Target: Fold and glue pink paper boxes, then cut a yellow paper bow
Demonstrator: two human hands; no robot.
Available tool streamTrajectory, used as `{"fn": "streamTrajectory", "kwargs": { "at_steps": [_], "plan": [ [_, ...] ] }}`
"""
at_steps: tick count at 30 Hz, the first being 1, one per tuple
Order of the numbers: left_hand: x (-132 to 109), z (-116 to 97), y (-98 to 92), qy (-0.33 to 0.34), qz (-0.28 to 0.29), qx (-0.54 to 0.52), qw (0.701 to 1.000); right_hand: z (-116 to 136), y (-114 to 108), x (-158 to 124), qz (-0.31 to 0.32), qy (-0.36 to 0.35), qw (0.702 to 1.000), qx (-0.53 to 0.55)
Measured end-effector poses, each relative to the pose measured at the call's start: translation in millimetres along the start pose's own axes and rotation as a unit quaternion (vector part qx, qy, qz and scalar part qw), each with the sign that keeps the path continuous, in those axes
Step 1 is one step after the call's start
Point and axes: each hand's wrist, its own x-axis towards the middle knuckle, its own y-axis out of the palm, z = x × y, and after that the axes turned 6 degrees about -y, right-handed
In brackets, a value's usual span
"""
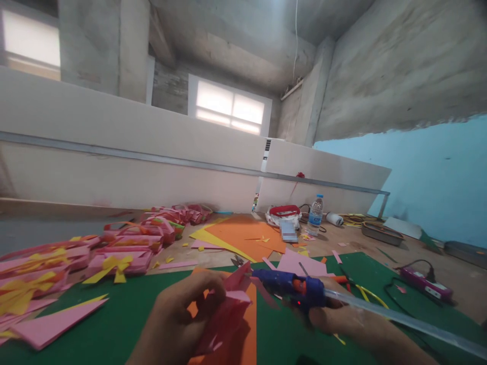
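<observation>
In the head view a blue hot glue gun (291, 285) sits in my right hand (335, 317), closed around its handle. A long clear glue stick (395, 315) sticks out of its back end, and a small red light glows on its side. My left hand (190, 309) pinches a folded pink paper piece (232, 317). The gun's nozzle points left at the upper flap of this paper; whether it touches cannot be made out. Beneath them lies an orange sheet (249, 334) on the green mat (125, 314).
Pink paper bags (122, 261) with yellow bows are piled on the left. Orange and yellow sheets (243, 235) lie behind the mat. A water bottle (315, 215) stands farther back. On the right are a purple power strip (426, 284), cables and a grey tray (381, 234).
</observation>
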Motion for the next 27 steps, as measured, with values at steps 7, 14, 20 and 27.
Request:
{"fn": "streamTrajectory", "kwargs": {
  "at_steps": [7,14,20,27],
  "plan": [
    [1.1,5.7,0.8,-0.001,0.020,-0.025,0.999,-2.1,3.2,4.6,-0.002,-0.003,0.999,-0.035],
    [1.7,5.2,2.1,-0.022,0.018,-0.057,0.998,-1.2,1.2,-1.8,0.061,0.007,0.997,-0.037],
    [0.9,2.7,2.7,-0.065,0.026,-0.103,0.992,-11.4,-4.7,2.2,0.014,-0.043,0.996,-0.078],
    [1.0,7.5,2.8,-0.072,0.041,-0.107,0.991,-2.2,-1.5,-2.2,0.023,-0.044,0.994,-0.094]
  ]
}}
